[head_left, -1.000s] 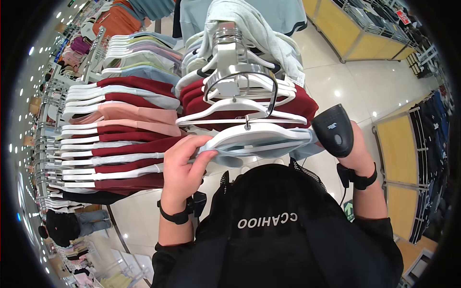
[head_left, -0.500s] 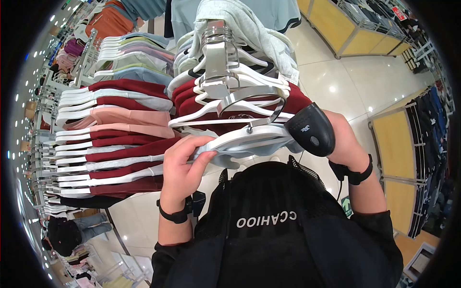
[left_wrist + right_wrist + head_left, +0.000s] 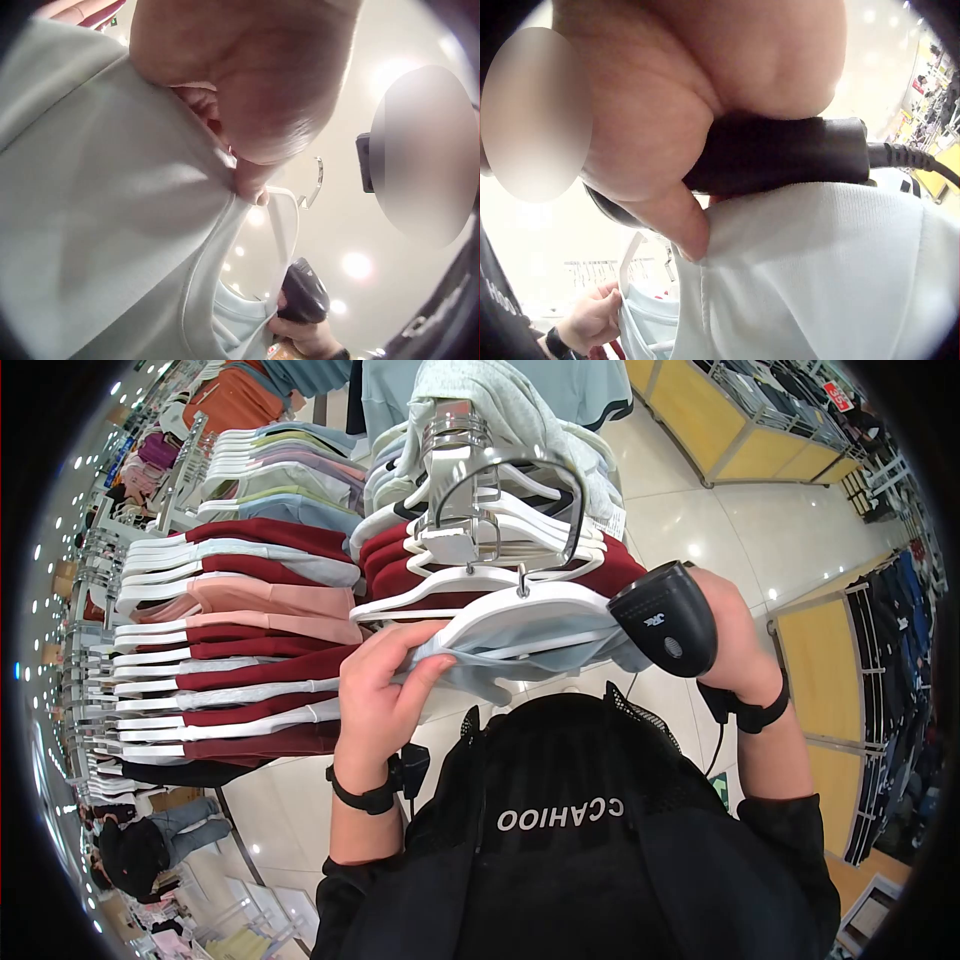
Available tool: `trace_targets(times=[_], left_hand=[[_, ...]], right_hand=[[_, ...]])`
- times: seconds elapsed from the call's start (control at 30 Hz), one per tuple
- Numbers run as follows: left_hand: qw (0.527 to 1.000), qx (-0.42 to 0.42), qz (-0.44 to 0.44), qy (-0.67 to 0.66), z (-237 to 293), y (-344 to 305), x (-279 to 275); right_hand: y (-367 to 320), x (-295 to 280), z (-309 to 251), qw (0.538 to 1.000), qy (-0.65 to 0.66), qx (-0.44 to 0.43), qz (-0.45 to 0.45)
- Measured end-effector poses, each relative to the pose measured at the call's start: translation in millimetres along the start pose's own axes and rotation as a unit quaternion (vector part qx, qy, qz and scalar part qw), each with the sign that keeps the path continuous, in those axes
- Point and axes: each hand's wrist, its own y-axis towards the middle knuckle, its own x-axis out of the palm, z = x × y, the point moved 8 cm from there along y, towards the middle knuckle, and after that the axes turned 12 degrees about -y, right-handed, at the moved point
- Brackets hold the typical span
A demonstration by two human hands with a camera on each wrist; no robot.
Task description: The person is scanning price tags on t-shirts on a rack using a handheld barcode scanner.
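Note:
A light blue shirt point(image 3: 560, 660) hangs on a white hanger point(image 3: 560, 595), held up before the chest by both hands. My left hand point(image 3: 385, 685) pinches the shirt and hanger at the left shoulder, thumb toward the body. A black barcode scanner point(image 3: 665, 622) sits in my right hand point(image 3: 735, 630), its head pointing inward over the hanger's right end. In the right wrist view, that hand's fingers wrap the scanner's handle point(image 3: 787, 154), while the thumb presses the shirt's shoulder point(image 3: 727, 247). The hanger's chrome hook point(image 3: 580, 510) stands up, overlapping the rack arm in the head view.
Just beyond, a chrome rack arm point(image 3: 447, 490) carries dark red and pale shirts on white hangers. Rows of hung shirts point(image 3: 260, 650) fill the left side. Yellow display stands point(image 3: 820, 670) with dark clothes line the right. A cord point(image 3: 930, 161) trails from the scanner.
The scanner and right hand moved inward, then slightly back out. The hanger has tipped, its hook swinging upward in the head view. My left hand keeps its grip.

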Motion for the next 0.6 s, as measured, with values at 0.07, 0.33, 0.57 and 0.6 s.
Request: trace_targets(times=[0.07,0.33,0.57,0.6], left_hand=[[0.999,0.028,0.011,0.02,3.6,2.6,-3.2],[0.998,-0.04,0.041,0.009,-16.7,-5.7,-22.5],[0.984,0.023,0.105,0.14,-39.7,14.9,-19.4],[0.986,0.011,0.098,0.133,-42.0,18.6,-14.7]], right_hand=[[1.2,-8.1,0.6,1.0,-0.02,-0.015,0.011],[-12.7,-37.1,9.1,0.999,-0.036,-0.004,0.016],[-76.1,-60.2,47.0,0.986,-0.13,0.078,0.071],[-84.6,-63.1,52.2,0.984,-0.129,0.103,0.058]])
